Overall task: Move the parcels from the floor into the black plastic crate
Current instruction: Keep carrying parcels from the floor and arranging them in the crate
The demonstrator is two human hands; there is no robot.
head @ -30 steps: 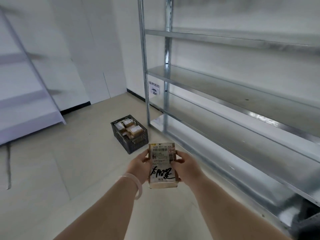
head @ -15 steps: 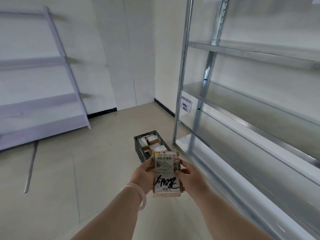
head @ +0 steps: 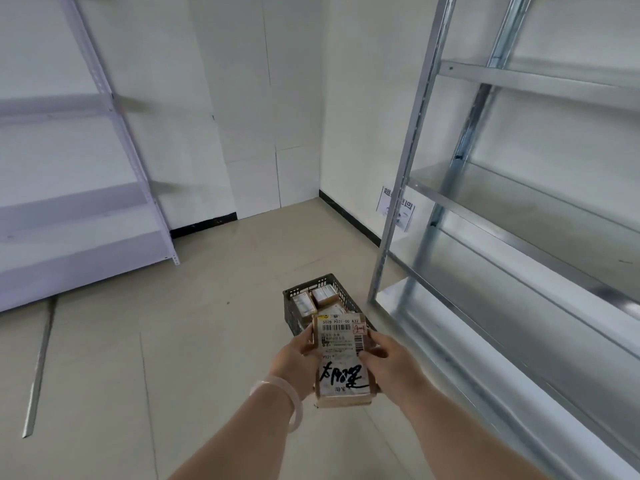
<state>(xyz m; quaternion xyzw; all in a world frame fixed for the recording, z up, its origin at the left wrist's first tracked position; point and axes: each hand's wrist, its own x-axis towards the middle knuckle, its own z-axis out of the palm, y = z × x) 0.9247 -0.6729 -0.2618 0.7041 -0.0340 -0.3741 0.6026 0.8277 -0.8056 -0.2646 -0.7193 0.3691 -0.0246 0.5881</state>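
Now: brown cardboard parcel with white label [head: 341, 358] gripped by its sides, left hand [head: 294, 362] and right hand [head: 391, 365] curled round it, near black plastic lattice crate [head: 290, 311] on floor, part-filled. Advice: lower flat into a gap, don't drop

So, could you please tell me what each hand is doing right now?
Left hand: grips the parcel by its left edge.
Right hand: grips the same parcel's right edge.

Shelving rack [head: 519, 216] is shiny galvanized metal, crate [head: 290, 311] is matt black plastic mesh, parcel [head: 341, 362] is brown cardboard with a paper label, floor [head: 138, 341] smooth beige tile.
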